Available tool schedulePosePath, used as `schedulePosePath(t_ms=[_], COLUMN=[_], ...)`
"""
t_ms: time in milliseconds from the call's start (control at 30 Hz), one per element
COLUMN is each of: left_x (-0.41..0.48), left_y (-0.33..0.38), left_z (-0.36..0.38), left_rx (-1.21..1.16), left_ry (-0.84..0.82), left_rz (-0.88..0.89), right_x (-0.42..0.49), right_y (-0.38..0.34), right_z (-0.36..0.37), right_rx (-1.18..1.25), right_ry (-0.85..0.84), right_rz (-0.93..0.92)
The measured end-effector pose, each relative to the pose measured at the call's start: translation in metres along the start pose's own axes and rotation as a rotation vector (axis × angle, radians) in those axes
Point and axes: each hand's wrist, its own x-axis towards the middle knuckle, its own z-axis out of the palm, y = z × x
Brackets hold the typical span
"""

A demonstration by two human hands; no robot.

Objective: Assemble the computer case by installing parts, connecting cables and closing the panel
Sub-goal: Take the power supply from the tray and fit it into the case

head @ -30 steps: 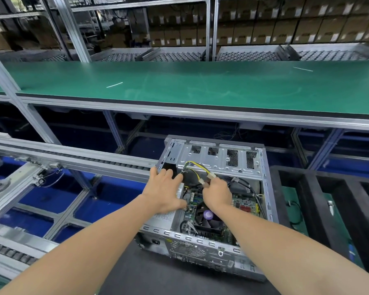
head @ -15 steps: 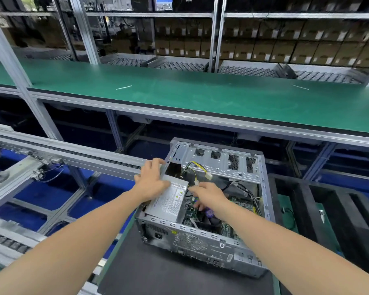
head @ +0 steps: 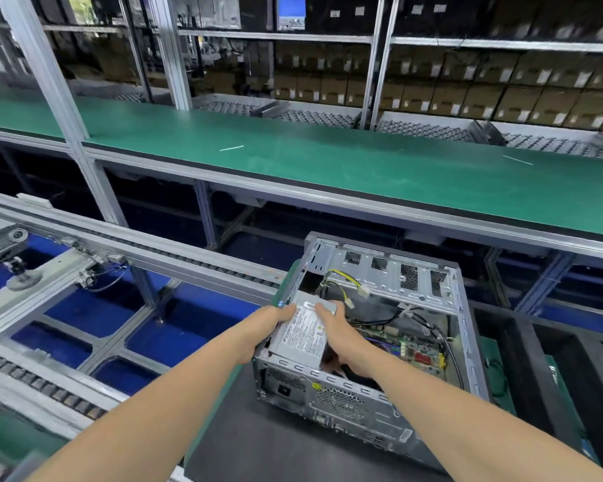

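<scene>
An open grey sheet-metal computer case (head: 331, 400) lies on its side on a matte black mat (head: 275, 443), its open face turned up. Its near wall is punched with fine round vent holes and small slots.

In the case's near left corner sits a boxy silver metal power supply (head: 302, 339) with a white printed label on top. Both bare hands hold it. The left hand (head: 270, 323) grips its left edge, fingers curled over the top. The right hand (head: 342, 339) clasps its right side, fingers across the far top edge and thumb down the side.

Thin yellow and black cables (head: 342, 281) ending in a white plastic plug arch up behind the power supply. A green circuit board (head: 415, 349) with small coloured parts lies on the case floor to the right.

Beyond the case runs a long smooth green workbench (head: 328, 165) edged in aluminium. An aluminium roller conveyor (head: 174, 250) crosses at left over a blue floor. Brown cardboard boxes (head: 502, 95) fill metal shelves at the back.
</scene>
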Motion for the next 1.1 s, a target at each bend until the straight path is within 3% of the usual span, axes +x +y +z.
schedulePosePath(t_ms=[267, 433, 567, 633, 967, 1100], left_x=[0.0, -0.003, 0.002, 0.004, -0.003, -0.002], left_y=[0.005, 0.002, -0.006, -0.006, 0.005, 0.006], left_z=[-0.001, 0.004, 0.008, 0.008, 0.008, 0.009], left_rx=[-0.063, 0.07, 0.144, 0.151, -0.034, -0.025], left_ry=[-0.052, 0.019, 0.147, 0.146, -0.012, 0.042], left_rz=[-0.057, 0.026, 0.098, 0.091, -0.025, -0.009], right_x=[0.0, -0.004, -0.009, -0.01, 0.004, 0.011], right_y=[-0.002, -0.002, 0.002, 0.003, 0.012, 0.011], right_z=[-0.002, -0.022, -0.035, -0.03, -0.02, -0.02], right_rx=[-0.302, -0.303, -0.17, -0.158, -0.212, -0.245], right_ry=[0.128, 0.067, -0.148, -0.188, -0.014, 0.037], right_rz=[-0.215, -0.311, -0.083, -0.059, -0.265, -0.311])
